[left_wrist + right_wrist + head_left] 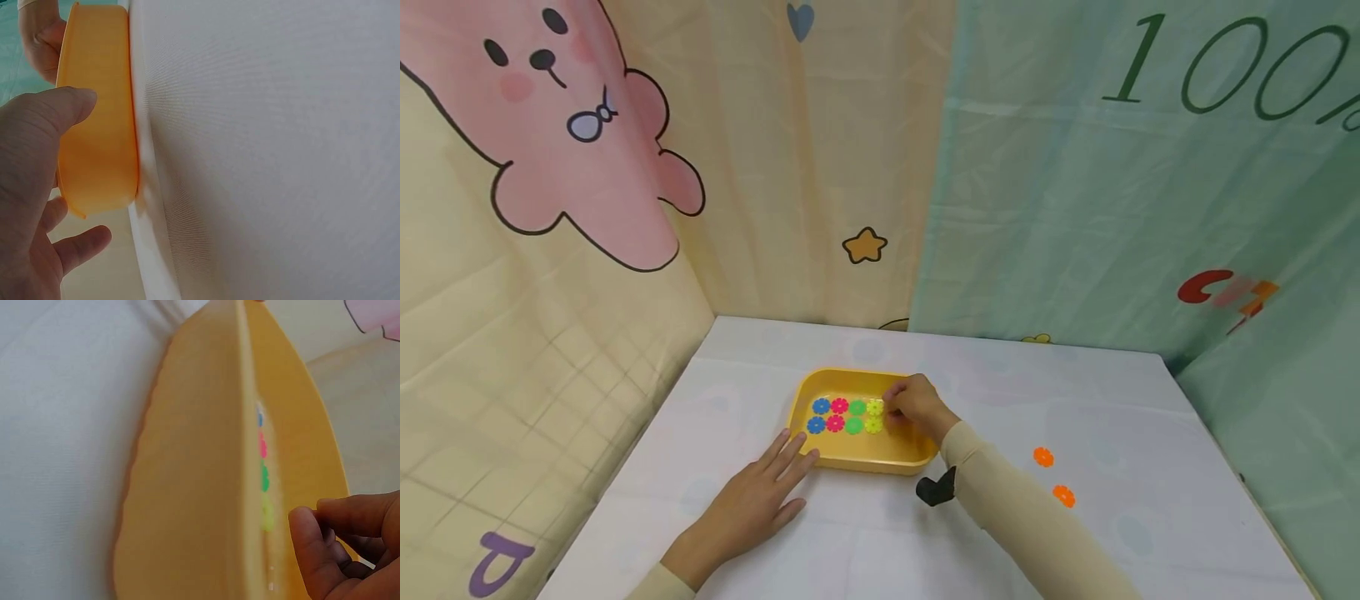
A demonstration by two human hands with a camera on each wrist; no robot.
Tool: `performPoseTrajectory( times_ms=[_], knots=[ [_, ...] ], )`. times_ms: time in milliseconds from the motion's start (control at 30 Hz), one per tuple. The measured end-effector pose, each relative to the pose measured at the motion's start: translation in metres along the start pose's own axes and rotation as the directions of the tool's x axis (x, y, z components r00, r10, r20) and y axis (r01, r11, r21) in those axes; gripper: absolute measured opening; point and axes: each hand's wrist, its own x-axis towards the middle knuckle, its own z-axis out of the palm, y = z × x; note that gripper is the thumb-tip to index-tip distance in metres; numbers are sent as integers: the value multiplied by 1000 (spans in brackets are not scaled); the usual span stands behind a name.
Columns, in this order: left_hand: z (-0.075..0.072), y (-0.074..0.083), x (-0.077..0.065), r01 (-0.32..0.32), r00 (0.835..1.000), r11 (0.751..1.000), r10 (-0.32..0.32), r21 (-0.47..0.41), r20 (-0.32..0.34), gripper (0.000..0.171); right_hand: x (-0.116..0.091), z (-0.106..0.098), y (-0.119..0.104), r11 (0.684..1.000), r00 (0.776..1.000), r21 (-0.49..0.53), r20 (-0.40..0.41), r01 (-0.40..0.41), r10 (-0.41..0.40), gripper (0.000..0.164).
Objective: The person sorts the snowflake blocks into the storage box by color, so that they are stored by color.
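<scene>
A yellow tray stands on the white table. On its floor lie small flower-shaped discs in colour pairs: blue, pink, green and yellow. My left hand has its fingers spread at the tray's near left corner, fingertips right at the rim; the left wrist view has the thumb over the tray wall. My right hand reaches over the tray's right part, fingers curled beside the yellow discs. Its thumb and index fingertips come together, with no disc showing between them.
Two orange flower-shaped discs lie on the table to the right of the tray, beside the right sleeve. A black piece sits at the right wrist. Printed curtains hang behind and at both sides.
</scene>
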Motion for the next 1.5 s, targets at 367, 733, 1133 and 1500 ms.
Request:
performPoseTrajectory(
  times_ms=[367, 733, 1133, 1500],
  knots=[
    [-3, 1, 0, 1, 1000, 1000, -1, -7, 13, 71, -7, -35, -16, 995, 999, 97, -33, 18, -15, 19],
    [-5, 3, 0, -3, 1000, 1000, 3, -2, -4, 71, -20, -86, -12, 982, 996, 181, -84, 55, -40, 18],
    [-6, 3, 1, 6, 1000, 1000, -6, -6, 4, 71, -40, -157, 12, 954, 992, 288, -119, 82, -49, 25],
    [-6, 2, 1, -7, 1000, 1000, 7, 9, -2, 71, -59, -212, 46, 936, 985, 346, -175, 62, -1, 10]
  ],
)
